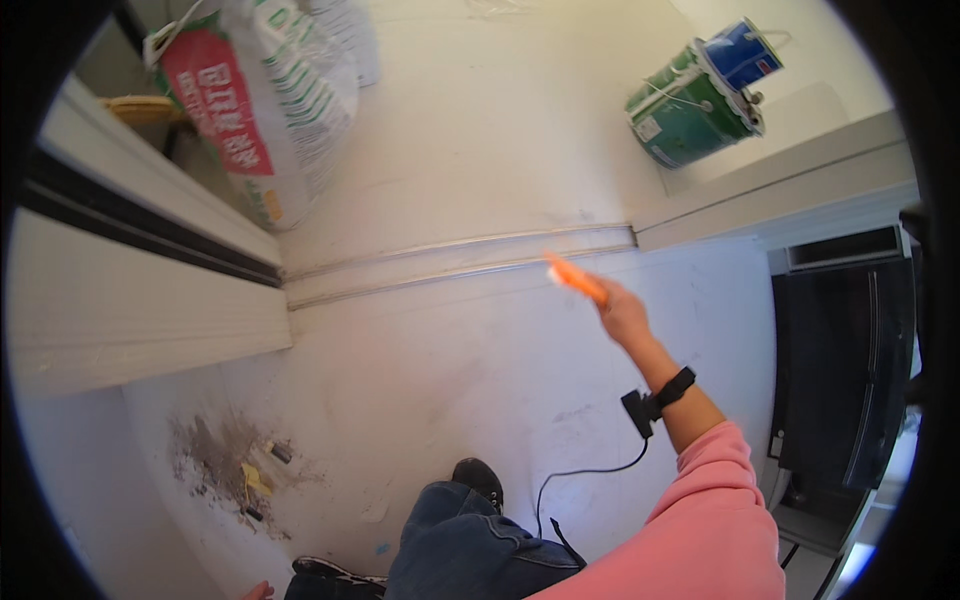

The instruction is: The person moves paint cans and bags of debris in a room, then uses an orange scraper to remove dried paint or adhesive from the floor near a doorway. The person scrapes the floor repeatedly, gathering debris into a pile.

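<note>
My right hand (623, 309) is stretched out over the pale floor (450, 360) and grips an orange hand tool (576, 279). Motion blur hides the tool's exact kind; a whitish patch shows along its far end. It is held above the floor near a pair of metal door tracks (465, 266). Of my left hand (259, 591), only a few fingers show at the bottom edge, beside my shoe, and whether they hold anything is hidden.
Sweepings (217, 454) with a yellow scrap (256, 480) lie at lower left. A large printed sack (255, 112) leans beyond the sliding door frame (150, 292). A green bucket (686, 112) carrying a blue can (742, 54) stands upper right. A black cabinet (840, 367) is at right.
</note>
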The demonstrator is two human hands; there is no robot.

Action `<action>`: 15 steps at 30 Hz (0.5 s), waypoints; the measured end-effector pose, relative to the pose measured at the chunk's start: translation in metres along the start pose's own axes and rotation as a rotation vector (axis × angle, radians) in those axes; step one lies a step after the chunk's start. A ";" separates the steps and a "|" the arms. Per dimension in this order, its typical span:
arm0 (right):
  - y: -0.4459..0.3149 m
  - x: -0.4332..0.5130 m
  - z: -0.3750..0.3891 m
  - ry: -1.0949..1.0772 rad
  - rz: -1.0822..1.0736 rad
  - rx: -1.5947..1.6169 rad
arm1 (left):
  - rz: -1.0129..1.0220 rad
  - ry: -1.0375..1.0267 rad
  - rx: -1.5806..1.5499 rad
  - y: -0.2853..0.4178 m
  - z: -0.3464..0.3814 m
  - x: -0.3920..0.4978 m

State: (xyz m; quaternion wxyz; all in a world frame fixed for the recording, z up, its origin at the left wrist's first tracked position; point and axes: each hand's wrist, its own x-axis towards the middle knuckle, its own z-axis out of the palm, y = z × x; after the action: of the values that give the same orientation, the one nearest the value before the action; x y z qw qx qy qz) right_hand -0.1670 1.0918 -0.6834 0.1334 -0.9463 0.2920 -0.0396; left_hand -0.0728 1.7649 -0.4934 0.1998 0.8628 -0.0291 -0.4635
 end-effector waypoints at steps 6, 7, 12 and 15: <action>0.015 -0.045 0.020 0.030 -0.189 -0.102 | -0.004 -0.043 0.032 -0.001 0.002 0.011; 0.010 -0.036 0.021 0.077 -0.246 -0.107 | 0.010 -0.036 0.000 0.000 0.002 0.012; -0.060 0.027 0.067 0.097 -0.486 -0.121 | -0.004 -0.051 -0.009 0.010 0.003 0.018; -0.097 0.041 0.104 -0.094 -0.431 -0.271 | 0.041 -0.011 -0.013 0.018 0.000 0.018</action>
State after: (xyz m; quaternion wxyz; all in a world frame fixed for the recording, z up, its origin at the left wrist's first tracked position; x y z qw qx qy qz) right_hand -0.0643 1.1698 -0.7571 0.0072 -0.9967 0.0796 0.0164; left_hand -0.0605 1.7441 -0.5008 0.2147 0.8583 -0.0451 -0.4640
